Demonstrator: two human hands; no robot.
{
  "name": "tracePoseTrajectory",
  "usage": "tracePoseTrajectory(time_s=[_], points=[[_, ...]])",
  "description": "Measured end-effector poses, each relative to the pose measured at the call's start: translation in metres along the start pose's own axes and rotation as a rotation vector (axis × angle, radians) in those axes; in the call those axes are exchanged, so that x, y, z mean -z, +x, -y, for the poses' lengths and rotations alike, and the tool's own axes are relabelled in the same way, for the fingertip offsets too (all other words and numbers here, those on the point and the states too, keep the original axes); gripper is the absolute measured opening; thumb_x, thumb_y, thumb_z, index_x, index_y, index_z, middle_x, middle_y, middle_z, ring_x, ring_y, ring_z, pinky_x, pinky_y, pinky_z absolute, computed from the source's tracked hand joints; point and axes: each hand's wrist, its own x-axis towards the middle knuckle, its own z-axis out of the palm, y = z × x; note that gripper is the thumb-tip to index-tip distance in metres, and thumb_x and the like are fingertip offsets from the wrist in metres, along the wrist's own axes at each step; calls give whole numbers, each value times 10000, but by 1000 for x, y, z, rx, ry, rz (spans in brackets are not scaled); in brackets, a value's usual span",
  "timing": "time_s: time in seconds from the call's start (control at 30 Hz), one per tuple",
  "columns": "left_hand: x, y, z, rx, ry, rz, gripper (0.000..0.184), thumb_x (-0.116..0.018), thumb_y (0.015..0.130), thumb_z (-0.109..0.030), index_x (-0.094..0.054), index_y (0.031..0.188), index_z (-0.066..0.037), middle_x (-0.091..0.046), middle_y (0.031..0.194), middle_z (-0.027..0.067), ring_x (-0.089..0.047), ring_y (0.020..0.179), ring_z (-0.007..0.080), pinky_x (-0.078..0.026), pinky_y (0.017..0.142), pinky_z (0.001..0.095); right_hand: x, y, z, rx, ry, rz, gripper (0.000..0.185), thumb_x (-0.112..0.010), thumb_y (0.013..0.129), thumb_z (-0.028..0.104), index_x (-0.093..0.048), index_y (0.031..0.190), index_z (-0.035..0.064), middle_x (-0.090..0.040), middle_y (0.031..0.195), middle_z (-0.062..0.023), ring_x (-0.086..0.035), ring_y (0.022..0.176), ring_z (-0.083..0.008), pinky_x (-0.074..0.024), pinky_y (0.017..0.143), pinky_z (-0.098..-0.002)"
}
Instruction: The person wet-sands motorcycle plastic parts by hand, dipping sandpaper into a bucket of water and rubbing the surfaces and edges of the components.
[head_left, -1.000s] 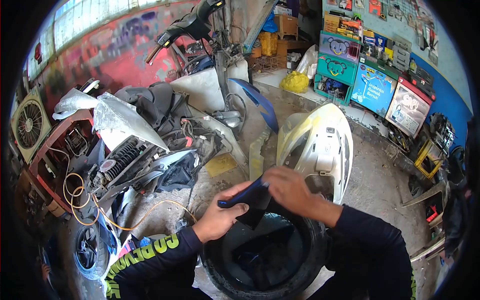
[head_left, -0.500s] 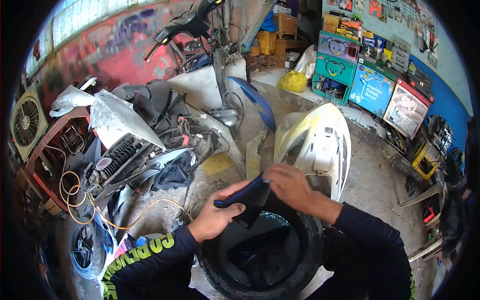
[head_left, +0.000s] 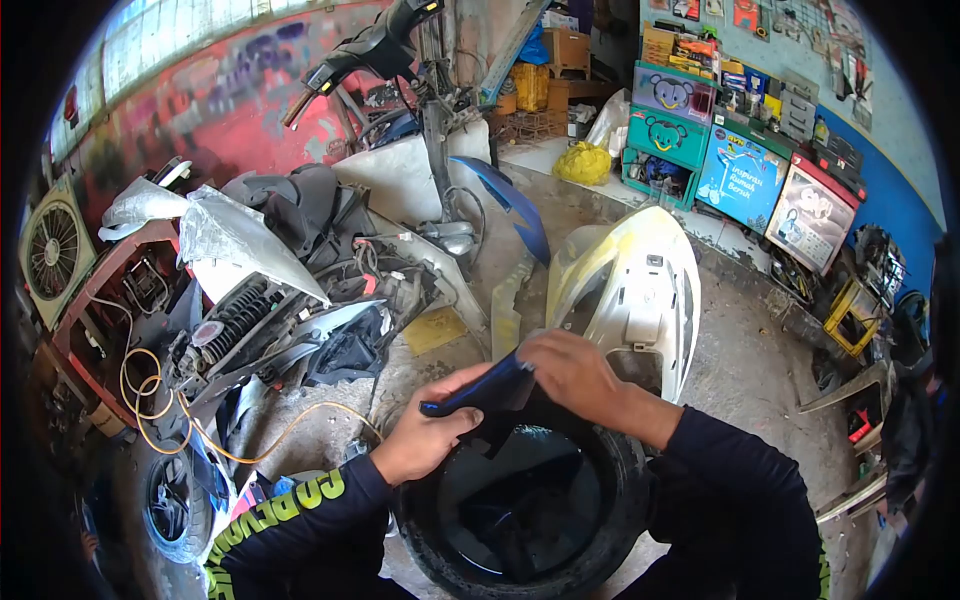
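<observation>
Gripped between thumb and fingers of my left hand (head_left: 430,430) is a dark blue and black panel (head_left: 495,398), tilted up to the right. My right hand (head_left: 575,375) has its fingers bent over the panel's upper right end; whether they hold anything else is hidden. Below both hands stands a round black tub (head_left: 628,500) of dark water, with a dark piece partly under the surface. Beyond my right hand lies a white and yellowish body panel (head_left: 655,290), and a blue curved strip (head_left: 515,205) is farther back.
A partly dismantled motorbike (head_left: 240,320) and loose parts fill the left side. An orange hose (head_left: 290,420) curls over the floor. Green drawers (head_left: 672,138), a blue cabinet (head_left: 740,175) and a yellow bundle (head_left: 582,164) stand at the back right. A yellow sheet (head_left: 433,330) lies on the floor.
Both hands and the panel have shifted slightly left in view. My right hand has moved a little along the panel's upper end. The camera view has also shifted slightly.
</observation>
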Motion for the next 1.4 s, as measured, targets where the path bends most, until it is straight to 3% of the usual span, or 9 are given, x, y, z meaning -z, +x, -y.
tracePoseTrajectory(time_s=[0.27, 0.33, 0.73, 0.87, 1.0, 1.1, 1.17, 1.27, 1.4], points=[[-1, -1, -3, 39, -56, -26, 559, -519, 886, 88, -455, 1437, 11, -599, 1282, 58, -573, 1123, 107, -464, 949, 247, -9, -1, 9, 95, 98, -40, 245, -656, 756, -27, -638, 997, 10, -653, 968, -143, -648, 909, -339, -536, 797, -425], [4, 4, 5, 40, -21, -5, 559, -526, 886, 79, -450, 1437, 16, -599, 1279, 61, -569, 1140, 118, -462, 972, 258, -5, -2, -2, -56, -4, -16, 145, -646, 785, 16, -618, 927, 12, -648, 929, -135, -635, 898, -320, -525, 792, -409], [13, 9, 17, 28, 32, 0, 535, -538, 882, 55, -480, 1412, 17, -609, 1267, 45, -561, 1135, 112, -433, 1011, 272, -15, 2, 32, -11, 183, 16, 158, -634, 795, 25, -658, 951, 31, -660, 908, -142, -636, 880, -339, -518, 785, -432], [16, 6, 8, 58, 95, 7, 529, -535, 880, 53, -487, 1405, 14, -609, 1258, 31, -556, 1117, 95, -433, 994, 259, -12, -14, -12, -112, 37, 54, 157, -629, 791, 30, -639, 947, 30, -653, 911, -140, -632, 867, -334, -520, 794, -431], [13, 11, 18, 27, 42, 5, 527, -530, 881, 52, -491, 1404, 12, -607, 1259, 23, -549, 1115, 87, -429, 987, 248, -16, 3, 33, 8, 205, 13, 214, -642, 770, -8, -657, 980, 32, -675, 966, -140, -654, 887, -344, -535, 772, -431], [10, 9, 10, 19, 2, 25, 526, -534, 882, 48, -491, 1405, 12, -606, 1265, 25, -542, 1128, 86, -420, 994, 242, -12, -4, -2, -21, -31, 22, 161, -642, 783, 19, -637, 944, 24, -648, 908, -139, -631, 864, -334, -522, 777, -430], [9, 12, 8, 4, 74, 20, 581, -581, 854, 40, -447, 1420, 48, -592, 1317, 114, -569, 1211, 184, -430, 1065, 324, -10, -6, -13, -58, -8, 2, 149, -642, 782, 25, -635, 931, 26, -647, 915, -134, -635, 866, -334, -527, 762, -425], [11, 11, 13, 16, 63, -2, 590, -581, 851, 50, -438, 1423, 52, -588, 1325, 118, -575, 1207, 191, -434, 1065, 330, -12, 4, 30, 71, 165, -14, 155, -629, 781, 11, -642, 935, 10, -658, 930, -143, -638, 891, -336, -529, 774, -428], [11, 9, 7, 13, 28, 3, 603, -581, 842, 73, -432, 1426, 55, -588, 1326, 123, -576, 1208, 192, -444, 1058, 333, -2, -1, -8, -42, 3, -16, 160, -631, 774, 11, -638, 934, 12, -655, 926, -144, -639, 910, -335, -527, 792, -435]])
